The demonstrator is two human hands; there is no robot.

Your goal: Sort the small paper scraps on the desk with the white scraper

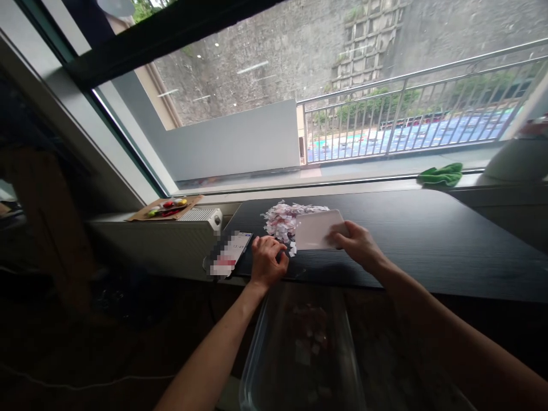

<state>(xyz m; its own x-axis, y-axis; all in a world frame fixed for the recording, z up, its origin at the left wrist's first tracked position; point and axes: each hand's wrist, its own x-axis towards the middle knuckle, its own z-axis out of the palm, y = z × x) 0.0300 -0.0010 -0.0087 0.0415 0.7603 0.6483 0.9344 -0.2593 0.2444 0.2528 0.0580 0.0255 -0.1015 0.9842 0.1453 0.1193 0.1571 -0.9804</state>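
Observation:
A pile of torn white and pinkish paper scraps [282, 220] lies on the black tabletop. My right hand [362, 245] grips the right edge of a pale rectangular plastic tray or board [317, 228], which is tilted up at the right side of the pile; its exact kind is unclear. My left hand [269, 260] rests at the near edge of the scraps, fingers loosely bent and thumb apart, with nothing visible in it. Below the table edge stands a clear plastic bin [252, 365] with some paper pieces inside, partly lost in shadow.
A phone [233, 251] lies left of my left hand at the table's edge. A radiator [149, 242] with cardboard and colourful small items on top stands to the left. On the windowsill is a green cloth [440, 174]. The black table [428, 240] extends right beneath the window.

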